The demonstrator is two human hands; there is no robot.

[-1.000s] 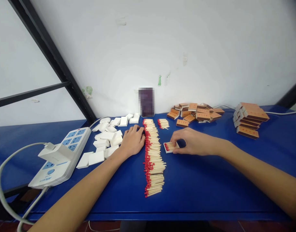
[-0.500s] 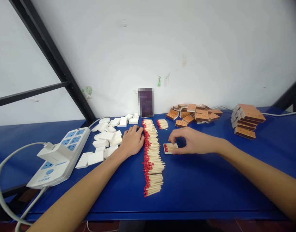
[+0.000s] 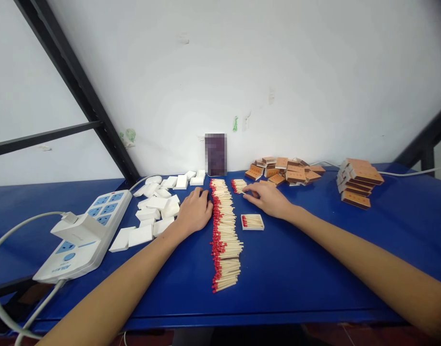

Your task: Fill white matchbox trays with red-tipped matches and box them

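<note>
My left hand [image 3: 195,210] rests on the blue table, its fingers spread and a little bent, holding nothing. Its fingertips lie beside a long row of red-headed matches [image 3: 226,226]. My right hand [image 3: 269,198] is at the small bunch of matches [image 3: 238,185] behind, with thumb and forefinger closed around the end of a match there. In front of that hand sits a white matchbox tray [image 3: 252,228], open side up, with some matches [image 3: 254,220] lying in it, red heads to the left.
White matchbox trays [image 3: 141,235] lie scattered left. Orange matchbox sleeves [image 3: 296,173] are heaped at the back, with more stacked [image 3: 361,170] at right. A power strip [image 3: 98,230] with a plugged-in adapter stands left; a dark pixelated rectangle [image 3: 216,154] leans against the wall.
My right hand has let go of the tray and moved back and slightly left to the small bunch of matches. My left hand has stayed in place. The view has shifted slightly.
</note>
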